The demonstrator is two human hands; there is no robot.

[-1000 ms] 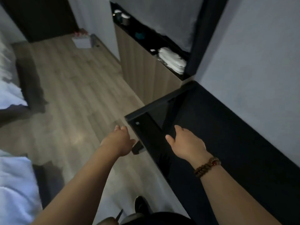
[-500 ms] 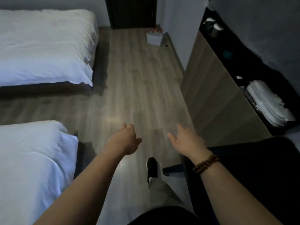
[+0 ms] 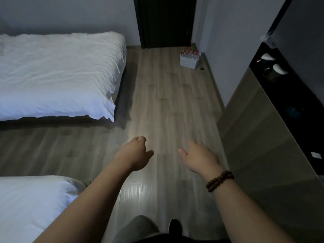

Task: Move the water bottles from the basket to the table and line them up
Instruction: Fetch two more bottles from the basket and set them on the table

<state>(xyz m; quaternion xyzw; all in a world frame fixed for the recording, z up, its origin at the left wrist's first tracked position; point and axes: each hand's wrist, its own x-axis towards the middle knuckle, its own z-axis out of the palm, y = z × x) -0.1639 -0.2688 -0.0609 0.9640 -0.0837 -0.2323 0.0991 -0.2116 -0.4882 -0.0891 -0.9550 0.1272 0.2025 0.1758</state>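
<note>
A white woven basket [image 3: 189, 61] stands on the wooden floor at the far end of the room, by the right wall near the dark door. Several water bottles [image 3: 190, 53] with red caps stick up out of it. My left hand [image 3: 135, 153] and my right hand [image 3: 199, 157] are stretched out in front of me above the floor, far short of the basket. Both hold nothing. The left hand's fingers are loosely curled, the right hand's are apart. A brown bead bracelet circles my right wrist. The table is out of view.
Two beds with white covers, a far bed [image 3: 56, 72] and a near bed [image 3: 33, 204], lie on the left. A wooden cabinet [image 3: 259, 141] with a dark shelf holding cups runs along the right. A dark door [image 3: 166, 21] closes the far end. A floor lane runs between them.
The view has swung left from the black table to the room and moved forward along the floor. The basket now appears nearer. Both hands stay out in front, holding nothing.
</note>
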